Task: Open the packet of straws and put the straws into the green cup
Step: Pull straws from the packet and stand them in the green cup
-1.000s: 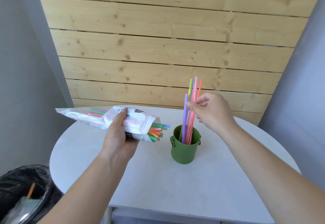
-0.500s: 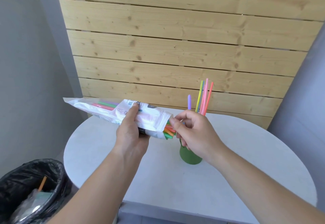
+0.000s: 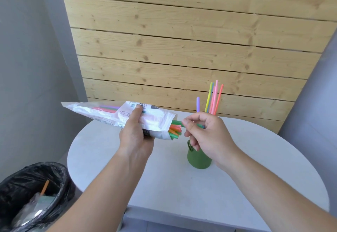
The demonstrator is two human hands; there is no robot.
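Note:
My left hand (image 3: pixel 135 137) grips the white packet of straws (image 3: pixel 113 116) and holds it level above the table, open end to the right. Orange and green straw ends (image 3: pixel 175 131) stick out of that opening. My right hand (image 3: pixel 207 137) pinches a green straw (image 3: pixel 177 122) that is partly drawn out of the packet. The green cup (image 3: pixel 198 159) stands on the table just below my right hand, its rim hidden by the hand. Several straws (image 3: pixel 213 97), purple, yellow, pink and orange, rise upright from the cup.
The round white table (image 3: pixel 182 195) stands against a wooden plank wall (image 3: pixel 182 49). A bin with a black liner (image 3: pixel 32 193) holding scraps sits on the floor at the lower left. Grey walls flank both sides.
My right hand let go of the straws in the cup, moved left to the packet's opening and took hold of a green straw. The view shifted left and closer.

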